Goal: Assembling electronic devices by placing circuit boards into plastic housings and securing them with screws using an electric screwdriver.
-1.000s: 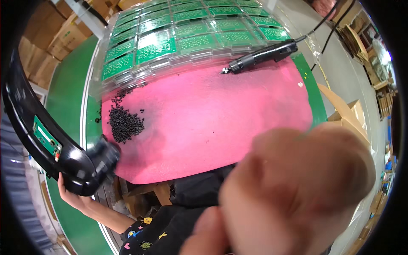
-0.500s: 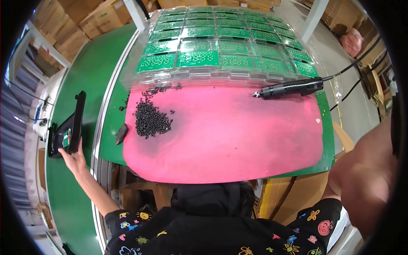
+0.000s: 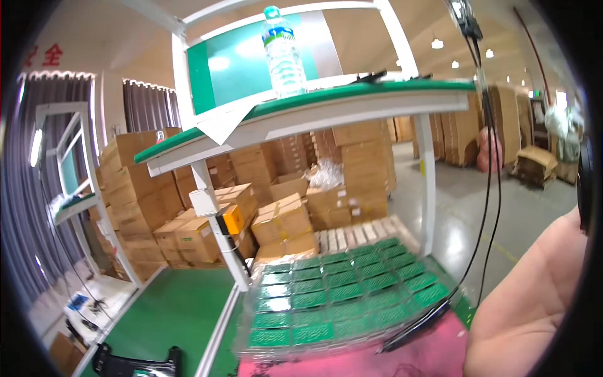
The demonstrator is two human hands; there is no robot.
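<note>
My right hand point(image 3: 534, 295) looms large at the right edge, close to the camera; the palm side and wrist show, but the fingers are cut off by the dark rim. My left hand is out of view. At the lower left, a black plastic housing point(image 3: 135, 366) lies at the green conveyor surface, with a bit of green board in it. A black electric screwdriver point(image 3: 414, 330) rests along the right edge of a clear plastic tray point(image 3: 251, 353) that holds rows of green circuit boards point(image 3: 312, 333). Below it, part of the pink mat point(image 3: 364, 363) shows.
Overhead, a green-edged shelf point(image 3: 352, 93) carries a water bottle point(image 3: 286, 60) and a hanging white sheet point(image 3: 226, 125). White posts point(image 3: 427, 188) support it. Black cables point(image 3: 490, 188) hang at the right. Stacked cartons point(image 3: 282, 220) stand behind the tray.
The view has tilted up from the bench to the shelf and room. My left hand, which held the black housing, has left the picture. My right hand still sits at the right edge.
</note>
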